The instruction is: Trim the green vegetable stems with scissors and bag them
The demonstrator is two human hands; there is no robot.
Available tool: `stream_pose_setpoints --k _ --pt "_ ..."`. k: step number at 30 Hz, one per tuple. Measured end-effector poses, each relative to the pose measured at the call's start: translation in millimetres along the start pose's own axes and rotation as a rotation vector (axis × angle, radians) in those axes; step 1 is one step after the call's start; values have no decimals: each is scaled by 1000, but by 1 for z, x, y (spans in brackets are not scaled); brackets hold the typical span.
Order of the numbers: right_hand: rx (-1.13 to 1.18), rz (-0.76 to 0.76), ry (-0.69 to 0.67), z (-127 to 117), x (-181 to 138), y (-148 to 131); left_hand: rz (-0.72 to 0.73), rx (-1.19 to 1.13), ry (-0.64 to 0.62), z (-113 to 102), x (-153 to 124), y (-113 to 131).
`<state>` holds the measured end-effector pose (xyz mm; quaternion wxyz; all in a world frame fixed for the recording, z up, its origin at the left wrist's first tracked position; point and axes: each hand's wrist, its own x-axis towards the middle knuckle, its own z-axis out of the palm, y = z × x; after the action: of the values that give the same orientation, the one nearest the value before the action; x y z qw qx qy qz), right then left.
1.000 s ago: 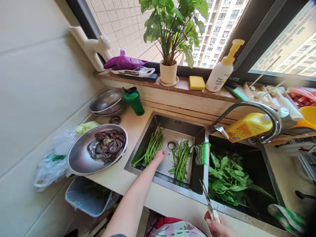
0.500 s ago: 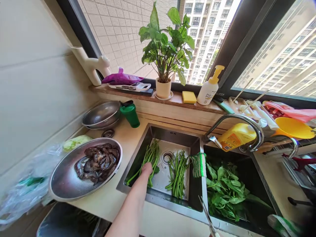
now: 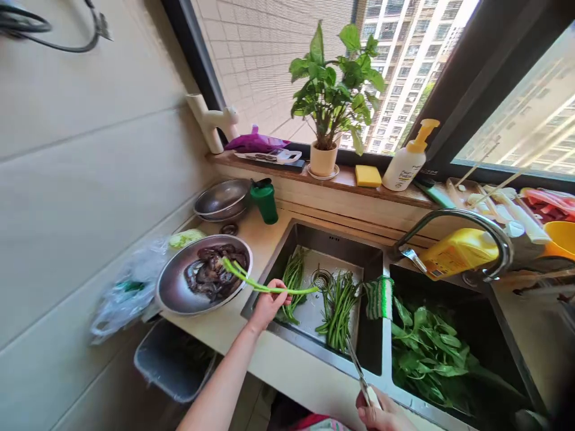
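My left hand [image 3: 268, 306] is closed round a few long green vegetable stems [image 3: 251, 282], held level above the left sink basin [image 3: 375, 347]; their left ends reach over the bowl of shrimp. My right hand [image 3: 381, 413], low in the view, grips scissors [image 3: 359, 370] by the pale handle, blades pointing up toward the basin. Below, two piles of cut stems lie in the basin: a left pile [image 3: 294, 276], partly behind my left hand, and a right pile [image 3: 340, 311] beside the drain [image 3: 321, 279]. Leafy greens [image 3: 433, 353] fill part of the right basin.
A metal bowl [image 3: 171, 290] with dark shrimp [image 3: 211, 272] stands left of the sink, beside a plastic bag [image 3: 130, 287]. Below the counter edge is a bin [image 3: 168, 365]. A striped cloth [image 3: 380, 297] hangs over the divider, near the faucet [image 3: 453, 212] and yellow bottle [image 3: 462, 251].
My left hand has come up from the left pile with stems in it. My right hand and the scissors have moved further into view. The camera view has turned left.
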<state>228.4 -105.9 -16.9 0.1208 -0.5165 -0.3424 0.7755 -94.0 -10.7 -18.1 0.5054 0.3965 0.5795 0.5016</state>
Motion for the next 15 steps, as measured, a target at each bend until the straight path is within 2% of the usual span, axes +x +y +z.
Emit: stream_pose_setpoints --k 3,6,10,15 --pt "-103 -21 -78 24 11 -17 78 -118 92 -22 -53 11" --pt "-277 -47 -210 61 25 -36 126 -128 248 -50 -101 12" --pt "-484 -65 -373 130 49 -53 161 -60 489 -89 -152 7" --pt "-518 -9 -551 218 74 -46 208 12 661 -128 -200 -5"
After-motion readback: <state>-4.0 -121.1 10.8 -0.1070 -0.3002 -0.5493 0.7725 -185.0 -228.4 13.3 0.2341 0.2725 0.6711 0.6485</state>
